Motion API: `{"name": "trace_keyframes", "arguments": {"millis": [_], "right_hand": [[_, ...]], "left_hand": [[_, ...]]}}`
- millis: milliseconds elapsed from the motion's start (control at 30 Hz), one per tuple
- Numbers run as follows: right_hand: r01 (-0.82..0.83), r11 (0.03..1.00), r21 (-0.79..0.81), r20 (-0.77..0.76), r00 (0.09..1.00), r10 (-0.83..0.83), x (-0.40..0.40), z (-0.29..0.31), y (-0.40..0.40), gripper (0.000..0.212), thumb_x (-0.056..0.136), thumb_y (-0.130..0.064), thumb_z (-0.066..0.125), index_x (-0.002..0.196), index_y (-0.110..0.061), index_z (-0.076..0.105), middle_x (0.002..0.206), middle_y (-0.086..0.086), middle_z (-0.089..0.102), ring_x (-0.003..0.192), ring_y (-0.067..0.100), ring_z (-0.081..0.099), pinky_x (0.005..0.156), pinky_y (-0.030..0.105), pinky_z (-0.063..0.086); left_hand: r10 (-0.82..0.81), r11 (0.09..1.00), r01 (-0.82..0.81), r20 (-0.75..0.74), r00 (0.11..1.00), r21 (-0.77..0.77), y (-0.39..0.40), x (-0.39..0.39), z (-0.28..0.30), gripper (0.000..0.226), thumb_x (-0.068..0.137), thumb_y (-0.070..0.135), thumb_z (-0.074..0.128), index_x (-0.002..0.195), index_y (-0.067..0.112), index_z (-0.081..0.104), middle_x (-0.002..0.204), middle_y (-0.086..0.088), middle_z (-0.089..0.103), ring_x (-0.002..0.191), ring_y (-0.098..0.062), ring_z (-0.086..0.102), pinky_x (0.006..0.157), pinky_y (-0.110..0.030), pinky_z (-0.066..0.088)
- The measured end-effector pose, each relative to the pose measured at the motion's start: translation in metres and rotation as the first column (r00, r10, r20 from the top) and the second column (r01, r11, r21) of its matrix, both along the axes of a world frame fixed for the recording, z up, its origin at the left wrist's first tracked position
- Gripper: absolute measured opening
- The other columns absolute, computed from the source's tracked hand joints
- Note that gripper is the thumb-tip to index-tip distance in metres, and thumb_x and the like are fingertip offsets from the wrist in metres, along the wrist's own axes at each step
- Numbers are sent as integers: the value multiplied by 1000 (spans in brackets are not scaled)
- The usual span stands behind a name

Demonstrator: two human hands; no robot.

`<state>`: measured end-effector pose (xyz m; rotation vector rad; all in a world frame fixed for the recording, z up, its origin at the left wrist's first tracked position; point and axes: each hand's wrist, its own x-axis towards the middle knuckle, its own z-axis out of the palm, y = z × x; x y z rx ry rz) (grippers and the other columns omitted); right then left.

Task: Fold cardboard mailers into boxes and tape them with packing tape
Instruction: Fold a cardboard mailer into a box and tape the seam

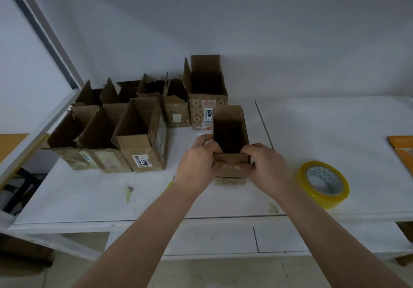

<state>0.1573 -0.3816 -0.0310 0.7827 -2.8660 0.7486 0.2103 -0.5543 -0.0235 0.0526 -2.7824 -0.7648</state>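
Note:
A small open-topped cardboard box (231,131) stands upright on the white table (156,198), near the middle. My left hand (199,164) grips its near left corner, fingers curled over the near flap. My right hand (266,167) grips the near right corner the same way. A roll of yellowish clear packing tape (324,183) lies flat on the table to the right of my right hand, apart from it.
Several folded open-topped boxes (138,135) stand grouped at the left and back, one taller box (206,95) just behind the held one. An orange flat item (402,151) lies at the right edge. A white frame post (33,135) slants at the left.

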Motion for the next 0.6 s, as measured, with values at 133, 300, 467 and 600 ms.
{"name": "trace_keyframes", "arguments": {"millis": [133,300,467,600], "right_hand": [[-106,994,-29,18,994,106,-8,4,-37,15,87,-25,69,101,-20,66,95,3,64,71,18,52,61,30,41],[-156,987,-46,53,986,158,-14,6,-84,14,90,-23,67,103,-18,66,99,3,63,84,23,58,67,30,44],[-151,988,-5,45,987,152,-17,9,-123,15,92,-27,64,103,-18,63,89,0,55,87,22,56,65,29,38],[-114,993,20,15,993,114,-15,5,-144,14,91,-28,64,99,-17,61,91,4,58,87,24,59,63,29,39]], "left_hand": [[87,995,-89,-49,995,-38,-33,12,6,20,81,22,75,98,18,66,135,0,52,101,-22,64,83,-42,55],[185,967,-200,-102,977,-160,-66,22,7,23,84,16,71,106,22,69,141,-2,51,113,-24,60,84,-36,54],[311,860,-356,-176,934,-365,-91,23,10,27,84,22,70,110,29,70,135,-5,50,115,-30,42,71,-31,47],[379,770,-401,-149,913,-496,-100,17,11,33,88,26,65,119,36,63,134,-2,40,113,-27,33,78,-27,45]]}}
